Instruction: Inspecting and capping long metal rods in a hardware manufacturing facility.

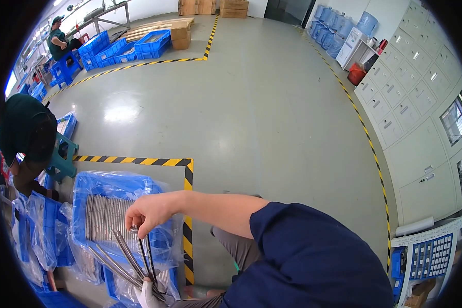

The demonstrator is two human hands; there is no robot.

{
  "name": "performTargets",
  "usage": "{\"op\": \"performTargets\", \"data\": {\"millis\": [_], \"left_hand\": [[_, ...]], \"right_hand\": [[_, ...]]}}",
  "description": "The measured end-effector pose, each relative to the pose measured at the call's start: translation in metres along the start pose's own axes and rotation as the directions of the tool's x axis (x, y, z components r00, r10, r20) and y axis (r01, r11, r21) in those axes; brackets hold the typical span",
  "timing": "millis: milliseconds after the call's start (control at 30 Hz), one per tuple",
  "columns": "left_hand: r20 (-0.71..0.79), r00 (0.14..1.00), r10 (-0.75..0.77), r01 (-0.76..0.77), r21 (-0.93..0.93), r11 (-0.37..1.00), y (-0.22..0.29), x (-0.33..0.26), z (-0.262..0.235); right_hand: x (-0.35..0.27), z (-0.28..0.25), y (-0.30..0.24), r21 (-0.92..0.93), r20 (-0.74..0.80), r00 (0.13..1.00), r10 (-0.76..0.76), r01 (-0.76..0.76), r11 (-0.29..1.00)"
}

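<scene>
My right hand (151, 211) reaches in over a blue crate. Its fingers are closed in a pinch at the upper end of a metal rod, which has a shiny rounded tip. Lower down, my left hand (148, 296), in a white glove, is wrapped round a bundle of long thin metal rods (127, 251). The rods fan out from it, tilted up and to the left. Below and behind them, the lined blue crate (119, 180) holds a tightly packed row of similar metal rods (107, 214). Clear plastic film hangs over its sides.
More plastic-lined blue crates (50, 231) stand at the left. A bent-over person (28, 131) is beside a green stool (64, 156). Yellow-black floor tape (188, 220) runs right of my crate. Grey lockers (421, 149) line the right wall.
</scene>
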State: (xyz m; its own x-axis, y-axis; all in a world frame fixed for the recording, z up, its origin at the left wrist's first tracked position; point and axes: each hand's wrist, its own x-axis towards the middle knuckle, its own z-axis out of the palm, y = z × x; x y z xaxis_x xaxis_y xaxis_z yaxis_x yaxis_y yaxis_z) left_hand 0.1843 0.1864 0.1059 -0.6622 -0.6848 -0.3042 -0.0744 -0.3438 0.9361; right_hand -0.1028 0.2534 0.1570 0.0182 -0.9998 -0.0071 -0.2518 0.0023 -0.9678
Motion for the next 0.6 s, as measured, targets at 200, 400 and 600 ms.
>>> {"op": "performTargets", "data": {"millis": [200,400,600], "left_hand": [[0.016,0.988,-0.153,0.154,-0.16,0.975,0.011,-0.006,0.0],[0.046,0.991,-0.126,0.133,-0.184,0.974,0.014,-0.005,-0.002],[0.098,0.988,-0.117,0.137,-0.23,0.963,0.019,-0.006,-0.005]], "right_hand": [[0.006,0.003,0.009,-0.071,0.052,0.992,-0.112,0.116,0.991],[0.006,0.006,0.001,0.135,0.089,0.993,0.071,-0.083,0.987],[0.008,0.005,-0.006,0.127,0.096,0.988,0.118,-0.129,0.983]]}}
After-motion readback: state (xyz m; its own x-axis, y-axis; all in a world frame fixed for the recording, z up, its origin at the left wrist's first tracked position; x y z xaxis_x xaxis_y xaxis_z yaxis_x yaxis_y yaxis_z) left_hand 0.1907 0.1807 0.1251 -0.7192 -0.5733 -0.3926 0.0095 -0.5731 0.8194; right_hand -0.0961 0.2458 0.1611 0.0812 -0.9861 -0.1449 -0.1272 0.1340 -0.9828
